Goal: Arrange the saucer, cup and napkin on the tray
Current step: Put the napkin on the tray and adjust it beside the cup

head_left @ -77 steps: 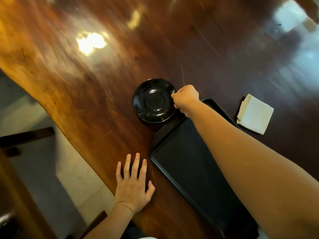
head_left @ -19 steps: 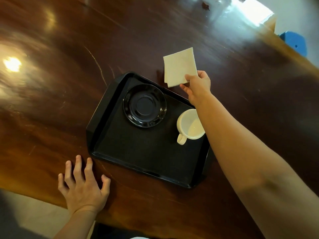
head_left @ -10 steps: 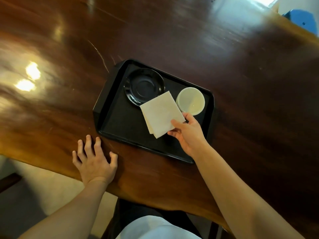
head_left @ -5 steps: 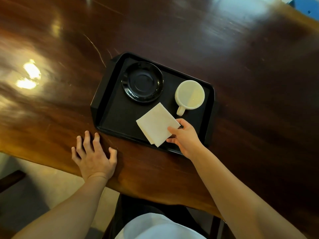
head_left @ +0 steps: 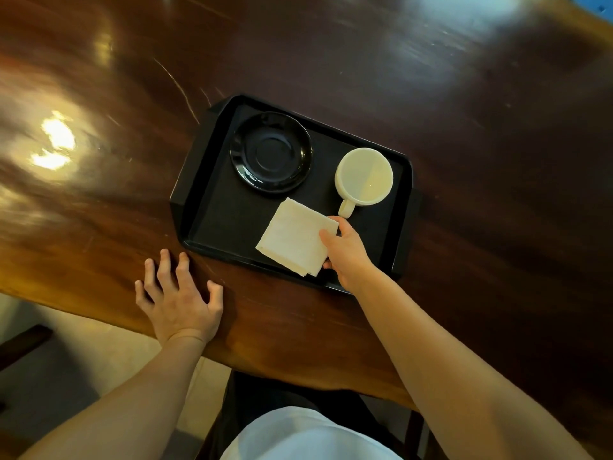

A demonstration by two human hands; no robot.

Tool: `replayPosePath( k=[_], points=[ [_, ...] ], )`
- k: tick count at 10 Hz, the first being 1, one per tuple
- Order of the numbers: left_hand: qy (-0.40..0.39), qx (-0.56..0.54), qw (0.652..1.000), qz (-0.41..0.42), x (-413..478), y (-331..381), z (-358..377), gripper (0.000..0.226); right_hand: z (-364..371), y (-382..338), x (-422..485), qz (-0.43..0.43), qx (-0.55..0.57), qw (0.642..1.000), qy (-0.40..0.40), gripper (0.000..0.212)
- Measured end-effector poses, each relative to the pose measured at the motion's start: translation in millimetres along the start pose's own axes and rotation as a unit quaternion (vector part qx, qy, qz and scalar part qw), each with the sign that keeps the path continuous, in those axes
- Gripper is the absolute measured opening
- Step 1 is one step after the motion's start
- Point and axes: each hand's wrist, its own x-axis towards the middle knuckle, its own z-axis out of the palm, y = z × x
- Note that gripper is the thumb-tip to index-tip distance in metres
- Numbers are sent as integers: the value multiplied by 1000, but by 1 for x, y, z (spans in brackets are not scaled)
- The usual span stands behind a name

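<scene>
A black rectangular tray point(head_left: 212, 214) lies on the dark wooden table. On its far left part rests a black saucer point(head_left: 270, 152). A white cup point(head_left: 364, 175) stands on the tray's far right, handle pointing toward me. A folded white napkin point(head_left: 293, 240) lies at the tray's near side, below the saucer and cup. My right hand point(head_left: 346, 252) pinches the napkin's right edge, thumb on top. My left hand point(head_left: 179, 298) rests flat on the table, fingers spread, just left of the tray's near corner, holding nothing.
The glossy wooden table point(head_left: 464, 111) stretches away with bright light reflections point(head_left: 54, 144) at left. Its wavy near edge runs under my forearms. Pale floor point(head_left: 83, 360) shows below at left. My white garment point(head_left: 305, 436) is at the bottom.
My right hand carried the napkin from beyond the tray over the saucer and lowered it to the tray's near side. Left hand stayed on the table.
</scene>
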Motion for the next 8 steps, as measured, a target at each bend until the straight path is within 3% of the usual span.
replayPosePath(
  k=[1, 2, 4, 6, 8],
  points=[
    [1, 1, 1000, -1, 0, 0, 0, 67, 5, 6, -1, 30, 42, 999, 11, 50],
    [2, 0, 1000, 0, 0, 1, 0, 67, 8, 18, -5, 7, 25, 999, 40, 53],
    [1, 4, 1000, -2, 0, 1, -1, 67, 0, 27, -7, -83, -30, 985, 146, 37],
    [4, -3, 1000, 2, -2, 1, -2, 67, -18, 23, -9, -74, 40, 981, 177, 28],
    [-2, -4, 1000, 1, -2, 3, -4, 68, -25, 0, -3, -30, 176, 977, 115, 31]
  ],
)
